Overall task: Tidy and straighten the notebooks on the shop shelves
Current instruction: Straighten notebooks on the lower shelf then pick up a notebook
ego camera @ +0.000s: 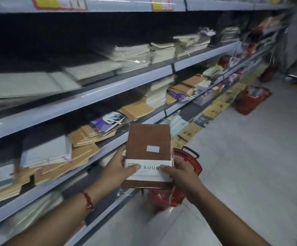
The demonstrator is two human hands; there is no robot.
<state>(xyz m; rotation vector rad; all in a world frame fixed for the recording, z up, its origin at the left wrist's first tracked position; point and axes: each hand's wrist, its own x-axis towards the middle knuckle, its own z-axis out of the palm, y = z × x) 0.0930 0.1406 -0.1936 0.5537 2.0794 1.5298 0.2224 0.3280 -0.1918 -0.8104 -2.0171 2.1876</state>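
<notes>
Brown and wrapped in clear plastic, the notebook is held in the air by both hands, in front of the shelves and above a red basket that stands on the floor. The left hand grips its left edge, with the thumb pressed on the white paper band and the other fingers hidden under the cover. The right hand grips the right edge in the same way, thumb on the band, fingers curled behind. A small white label sits on the brown cover above the band. On the left wrist there is a red thread bracelet.

Just beside the notebook, to the left, the shelf carries uneven piles of kraft-paper notebooks, some slipped sideways, and a grey-white one lying on top of them. Near these is a purple-and-white notebook, tilted. The shelf above holds pale stacks in plastic wrap. Further along the aisle, well apart, a second red basket stands on the light floor, next to yellow books lying at the foot of the shelves.
</notes>
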